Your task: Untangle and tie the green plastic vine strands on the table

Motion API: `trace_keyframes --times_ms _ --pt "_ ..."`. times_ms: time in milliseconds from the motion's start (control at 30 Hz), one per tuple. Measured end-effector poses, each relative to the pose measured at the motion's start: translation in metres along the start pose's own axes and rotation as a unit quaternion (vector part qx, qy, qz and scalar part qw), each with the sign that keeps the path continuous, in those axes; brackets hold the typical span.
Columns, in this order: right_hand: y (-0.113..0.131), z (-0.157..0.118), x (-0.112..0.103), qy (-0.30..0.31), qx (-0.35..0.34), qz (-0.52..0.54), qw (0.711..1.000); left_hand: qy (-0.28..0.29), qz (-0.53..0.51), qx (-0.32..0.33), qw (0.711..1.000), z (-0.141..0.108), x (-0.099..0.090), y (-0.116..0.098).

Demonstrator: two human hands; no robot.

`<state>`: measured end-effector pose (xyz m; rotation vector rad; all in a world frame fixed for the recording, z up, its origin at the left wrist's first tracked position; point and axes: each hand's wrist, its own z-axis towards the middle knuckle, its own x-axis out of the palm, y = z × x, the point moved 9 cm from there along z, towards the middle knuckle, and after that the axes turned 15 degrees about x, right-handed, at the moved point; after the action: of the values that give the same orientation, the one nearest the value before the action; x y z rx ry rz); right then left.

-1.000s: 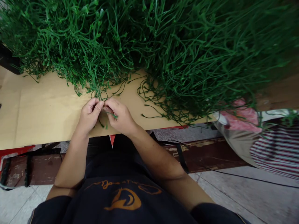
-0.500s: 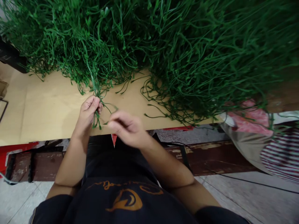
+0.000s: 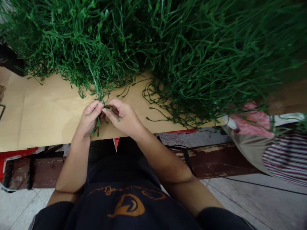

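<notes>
Near the table's front edge, my left hand [image 3: 90, 116] is closed around a small bunch of thin green plastic-looking stems [image 3: 98, 88]. Their ends poke out below the fingers, and their upper parts run up into a large heap of the same stems [image 3: 91, 48]. My right hand [image 3: 123, 116] meets the left one at the bunch, with thumb and fingers pinched on a green stem there. The fingers partly hide where the stem joins the bunch.
A cardboard-covered tabletop [image 3: 45, 105] lies under the hands, with the green heap spread along its far side. At the right sits another person in a striped garment [image 3: 286, 158]. A dark object [image 3: 11, 60] stands at the left edge. Below is a worn brown bench [image 3: 216, 161].
My right hand has moved left and up, from beside the bunch to touching it next to my left hand. The left hand keeps its hold on the stems.
</notes>
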<state>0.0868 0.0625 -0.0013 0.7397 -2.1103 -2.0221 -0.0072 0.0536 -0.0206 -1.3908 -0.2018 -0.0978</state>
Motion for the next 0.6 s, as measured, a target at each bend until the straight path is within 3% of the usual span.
trace_keyframes --times_ms 133,233,333,433,500,533,600 --pt "0.008 0.000 0.000 0.008 -0.040 -0.082 0.996 -0.021 0.030 0.024 0.999 0.001 0.001 -0.005" --pt "0.016 -0.009 0.000 0.025 -0.090 -0.085 0.992 -0.037 0.033 0.041 0.998 0.003 0.001 -0.009" --pt "0.033 -0.036 0.014 0.092 -0.179 -0.078 0.976 -0.073 0.028 0.024 0.997 0.004 -0.004 -0.007" --pt "0.053 -0.072 0.031 0.168 -0.278 -0.120 0.938 -0.106 0.009 -0.010 0.994 0.005 -0.010 -0.002" --pt "0.066 -0.080 0.018 0.135 -0.304 -0.150 0.931 -0.095 0.004 0.002 0.995 0.005 -0.008 -0.002" --pt "0.072 -0.076 0.001 0.089 -0.298 -0.162 0.936 -0.084 0.002 0.017 0.996 0.005 -0.007 -0.004" --pt "0.081 -0.060 -0.056 -0.058 -0.245 -0.193 0.948 -0.058 -0.008 0.032 0.998 0.004 -0.002 -0.003"
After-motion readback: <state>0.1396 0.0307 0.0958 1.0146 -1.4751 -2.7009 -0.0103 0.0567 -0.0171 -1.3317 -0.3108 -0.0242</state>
